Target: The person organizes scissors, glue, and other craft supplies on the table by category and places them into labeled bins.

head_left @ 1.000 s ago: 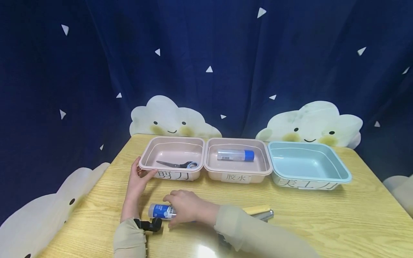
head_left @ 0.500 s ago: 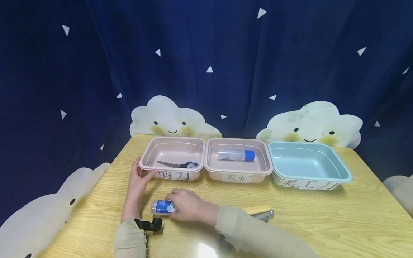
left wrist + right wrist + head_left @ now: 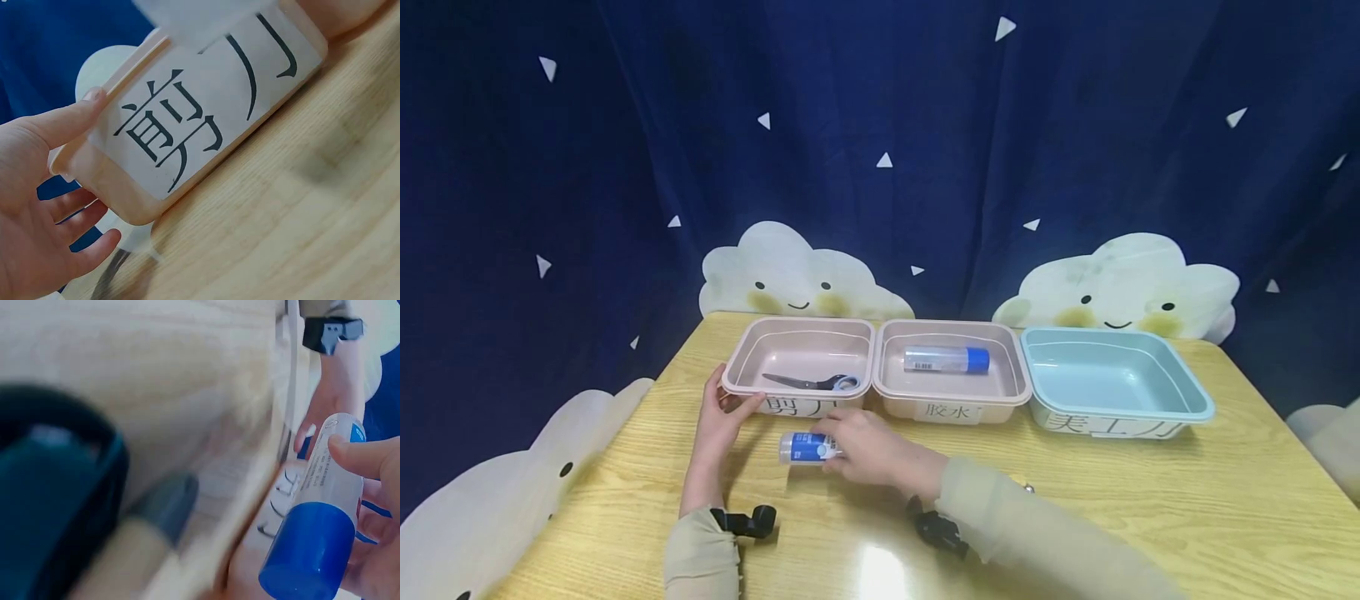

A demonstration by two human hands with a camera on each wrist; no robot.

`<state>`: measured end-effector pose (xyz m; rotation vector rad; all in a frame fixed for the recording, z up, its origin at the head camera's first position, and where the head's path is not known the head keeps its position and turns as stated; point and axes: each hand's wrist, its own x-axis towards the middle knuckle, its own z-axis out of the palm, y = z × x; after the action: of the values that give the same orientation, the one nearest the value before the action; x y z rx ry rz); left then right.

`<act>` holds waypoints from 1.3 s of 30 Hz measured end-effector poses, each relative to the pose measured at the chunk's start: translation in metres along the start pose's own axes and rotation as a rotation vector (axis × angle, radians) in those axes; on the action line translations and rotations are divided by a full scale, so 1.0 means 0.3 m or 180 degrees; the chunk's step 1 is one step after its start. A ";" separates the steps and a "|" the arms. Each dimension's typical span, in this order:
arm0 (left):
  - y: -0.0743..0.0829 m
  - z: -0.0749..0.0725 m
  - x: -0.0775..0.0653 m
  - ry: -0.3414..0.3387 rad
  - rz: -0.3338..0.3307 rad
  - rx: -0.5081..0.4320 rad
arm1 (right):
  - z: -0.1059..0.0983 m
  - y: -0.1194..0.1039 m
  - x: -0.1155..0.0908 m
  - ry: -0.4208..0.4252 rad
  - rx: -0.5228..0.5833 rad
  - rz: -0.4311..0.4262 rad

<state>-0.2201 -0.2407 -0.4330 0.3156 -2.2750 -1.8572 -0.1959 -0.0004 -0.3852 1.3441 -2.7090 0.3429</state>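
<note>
At far left, left hand (image 3: 718, 421) holding the near corner of the left bin (image 3: 808, 354), thumb on the rim, fingers curled by the side. Inside, scissors (image 3: 827, 383), handles to the right. Just in front of that bin, lifted off the table (image 3: 1262, 508), the glue (image 3: 806, 448), clear end leftward, pinched between thumb and fingers of the right hand (image 3: 868, 450). Next, second glue (image 3: 946, 360) lying in the middle bin (image 3: 951, 395), blue cap rightward. Beside that, at far right, blue bin (image 3: 1108, 375).

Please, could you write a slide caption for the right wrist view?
The right hand grips a translucent, cylindrical plastic bottle with a blue cap.
</note>
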 end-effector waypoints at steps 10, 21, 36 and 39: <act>0.002 -0.001 0.001 -0.0055 0.0003 -0.0037 | -0.094 0.086 -0.042 0.0162 -0.0057 0.0182; 0.001 0.000 0.004 -0.0041 0.0037 -0.0041 | -0.183 0.195 -0.075 0.0491 0.0380 0.0437; 0.011 -0.001 -0.006 -0.0037 0.0030 -0.0049 | -0.235 0.337 -0.106 0.0598 0.0248 0.0682; 0.009 -0.001 -0.007 -0.0045 0.0031 -0.0033 | -0.226 0.368 -0.115 0.0610 0.0201 0.0778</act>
<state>-0.2181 -0.2399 -0.4303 0.2901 -2.2714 -1.8717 -0.2637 0.1074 -0.3432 0.9376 -2.7204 0.5514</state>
